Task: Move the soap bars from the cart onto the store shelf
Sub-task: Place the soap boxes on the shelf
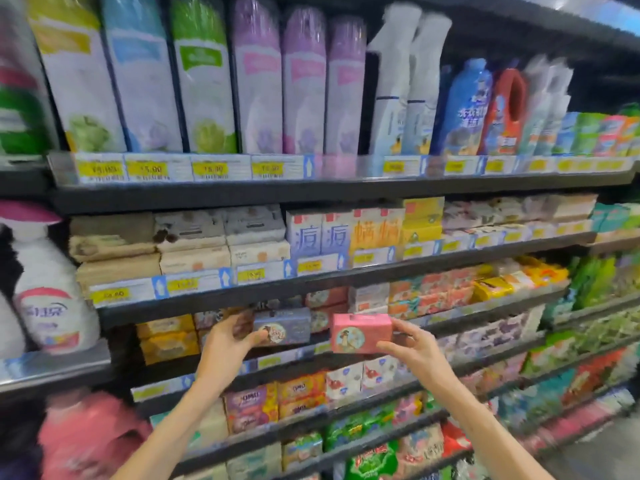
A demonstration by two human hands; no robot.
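Note:
My left hand (232,336) grips a grey-blue soap bar box (283,326) with a round picture on its front, held at the front edge of the store shelf (346,351). To its right my right hand (410,344) holds a pink soap bar box (361,332) with the same round picture, a little in front of that shelf. Both boxes are upright and side by side, a small gap between them. Behind them on the shelf stand more pink boxes (327,296). The cart is out of view.
Shelves of boxed soap rise above and drop below my hands. Tall spray cans (256,81) and bottles fill the top shelf. A white pump bottle (52,289) stands at the left. Yellow boxes (166,336) sit left of my left hand.

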